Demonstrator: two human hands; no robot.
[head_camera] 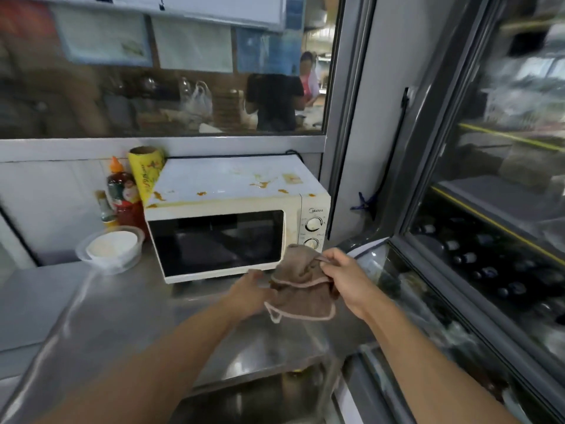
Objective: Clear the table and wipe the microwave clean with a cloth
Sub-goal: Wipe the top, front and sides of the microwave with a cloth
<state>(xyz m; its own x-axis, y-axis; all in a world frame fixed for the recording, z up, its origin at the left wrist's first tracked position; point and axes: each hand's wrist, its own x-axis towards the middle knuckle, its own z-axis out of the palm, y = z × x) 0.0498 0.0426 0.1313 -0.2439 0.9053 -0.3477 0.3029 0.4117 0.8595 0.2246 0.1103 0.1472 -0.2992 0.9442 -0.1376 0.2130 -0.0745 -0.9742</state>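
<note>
Both hands gripped a brown cloth (301, 286) before the stained microwave (237, 218). Left hand (249, 293) clutched its underside; right hand (342, 276) pinched its top edge.

Head view, looking down, close over hands (345, 281).

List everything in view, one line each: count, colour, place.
microwave: 1, white with orange stains on top, on the counter
cloth: 1, brown, held before the microwave
roll: 1, yellow, leaning on the microwave's left edge
sauce bottles: a few, red and orange, left of the microwave
container: 1, clear with white contents, front of the bottles
counter: 1, steel
fridge: 1, glass-fronted, right
left hand: grips cloth
right hand: pinches cloth
</note>
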